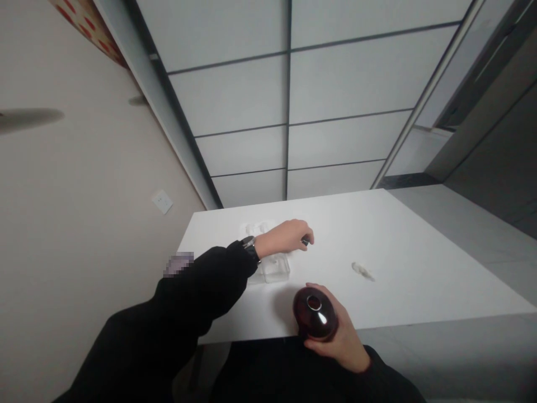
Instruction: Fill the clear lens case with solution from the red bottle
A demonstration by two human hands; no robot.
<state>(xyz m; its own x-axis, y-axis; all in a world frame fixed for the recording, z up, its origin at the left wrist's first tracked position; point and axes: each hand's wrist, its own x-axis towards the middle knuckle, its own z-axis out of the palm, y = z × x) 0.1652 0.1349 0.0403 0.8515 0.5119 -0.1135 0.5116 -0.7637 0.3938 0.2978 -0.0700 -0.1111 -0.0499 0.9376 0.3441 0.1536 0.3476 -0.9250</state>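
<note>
My right hand [342,333] is wrapped around the side of a dark red, glossy, rounded vase [308,322] near the table's front edge. The vase has a small round opening on top and looks upright. My left hand [289,234] reaches across the table, palm down, with fingers curled round a small black object [305,240]. Only part of that object shows, so its kind is unclear. Below my left wrist sits a clear plastic box [277,268], partly hidden by my sleeve. Another clear piece [254,228] lies behind the wrist.
The white table [419,268] stands before a panelled sliding door [335,84]. A crumpled whitish scrap [363,271] lies on the table's right part. At left, a wall with a socket [162,201] runs close to the table. A blurred-out patch [178,264] is by the left edge.
</note>
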